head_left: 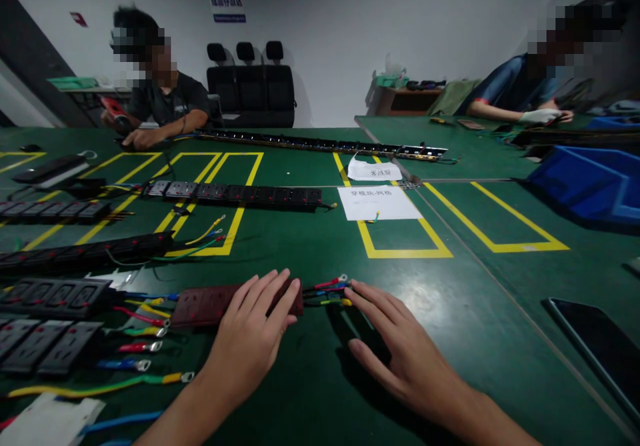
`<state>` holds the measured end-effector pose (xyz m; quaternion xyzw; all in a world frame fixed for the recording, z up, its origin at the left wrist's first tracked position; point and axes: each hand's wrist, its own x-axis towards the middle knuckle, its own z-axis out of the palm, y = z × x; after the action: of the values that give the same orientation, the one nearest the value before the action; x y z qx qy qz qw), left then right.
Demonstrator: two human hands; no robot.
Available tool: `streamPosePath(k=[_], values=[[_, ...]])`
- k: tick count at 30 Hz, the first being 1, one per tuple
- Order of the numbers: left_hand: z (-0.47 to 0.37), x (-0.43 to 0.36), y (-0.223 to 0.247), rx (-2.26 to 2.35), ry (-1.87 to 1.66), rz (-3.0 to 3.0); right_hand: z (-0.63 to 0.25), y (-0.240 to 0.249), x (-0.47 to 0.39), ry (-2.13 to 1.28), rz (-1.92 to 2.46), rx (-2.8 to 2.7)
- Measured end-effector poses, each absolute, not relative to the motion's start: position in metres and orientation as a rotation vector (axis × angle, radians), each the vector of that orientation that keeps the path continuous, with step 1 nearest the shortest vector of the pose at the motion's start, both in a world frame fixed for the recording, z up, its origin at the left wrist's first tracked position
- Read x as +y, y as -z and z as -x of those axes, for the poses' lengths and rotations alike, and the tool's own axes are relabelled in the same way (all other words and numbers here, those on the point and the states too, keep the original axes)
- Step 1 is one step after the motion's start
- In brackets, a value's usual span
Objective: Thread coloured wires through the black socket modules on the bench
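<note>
On the green table [300,393] before us, the dark red socket strip [205,305] lies crosswise, its right part under our left hand [250,333]. Left fingers lie extended, close together, over it; whether they grip, we cannot tell. Our right hand [400,339] is open, thumb well apart, fingertips at the lugged wires [323,293].

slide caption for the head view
Left hand on a dark red socket strip, right hand at the wire ends, over a green table.
</note>
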<state>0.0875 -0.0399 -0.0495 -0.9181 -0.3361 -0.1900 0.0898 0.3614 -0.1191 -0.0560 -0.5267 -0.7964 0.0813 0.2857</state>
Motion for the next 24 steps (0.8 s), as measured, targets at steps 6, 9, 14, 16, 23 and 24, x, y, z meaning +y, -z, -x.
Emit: streamPosePath(k=[6,9,14,16,23,24], values=[[-0.08,-0.03,0.047,-1.069,0.563,2.768,-0.362,0.061,-0.117,-0.26,1.448,-2.082],[-0.08,-0.028,0.045,-1.085,0.59,2.789,-0.361,0.063,-0.116,-0.262,1.437,-2.063],[-0.087,-0.024,0.044,-1.101,0.66,2.865,-0.359,0.059,-0.107,-0.341,1.465,-1.979],[-0.09,-0.021,0.044,-1.102,0.686,2.9,-0.359,0.054,-0.094,-0.408,1.48,-1.9],[-0.118,0.005,0.042,-1.147,0.66,2.935,-0.358,0.051,-0.012,-0.347,1.575,-1.688],[-0.124,0.013,0.041,-1.145,0.652,2.935,-0.357,0.052,0.0,-0.329,1.585,-1.701]])
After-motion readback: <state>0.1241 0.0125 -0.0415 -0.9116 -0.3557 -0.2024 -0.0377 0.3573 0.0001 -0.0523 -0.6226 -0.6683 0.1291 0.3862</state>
